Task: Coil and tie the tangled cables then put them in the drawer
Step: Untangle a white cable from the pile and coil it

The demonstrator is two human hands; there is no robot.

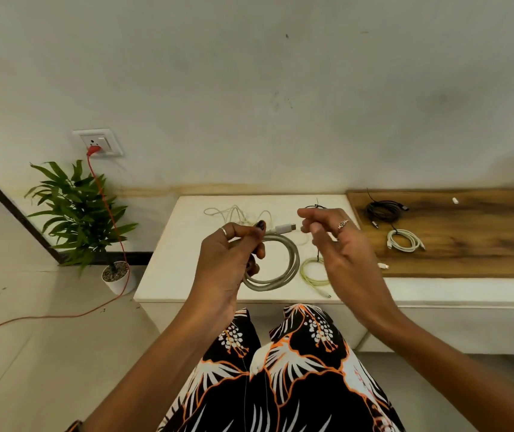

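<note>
The grey braided cable wound into a round coil (276,263) hangs in the air above the near part of the white low table (168,269), held up by the left hand (230,260), whose fingers and thumb curl round the bunched loops at the coil's left side. Its white plug end (283,228) sticks out to the right from that grip. The right hand (340,244) hovers just right of the plug, fingers loosely bent, and a thin black tie (315,206) seems to rise from behind them; whether it is pinched cannot be told.

The cable looks light and limp but springy, so the loops would likely fan out if the pinch loosened. The best hold seems to be where the loops cross, with the tie wrapped there.

On the table, right of the coil, lies a pale green coiled cable (312,272); farther back, a loose tangle of thin white cable (237,213). On the brown wooden board (468,238) to the right rest a black coiled cable (383,210) and a white coiled cable (404,241). No drawer is in view.
</note>
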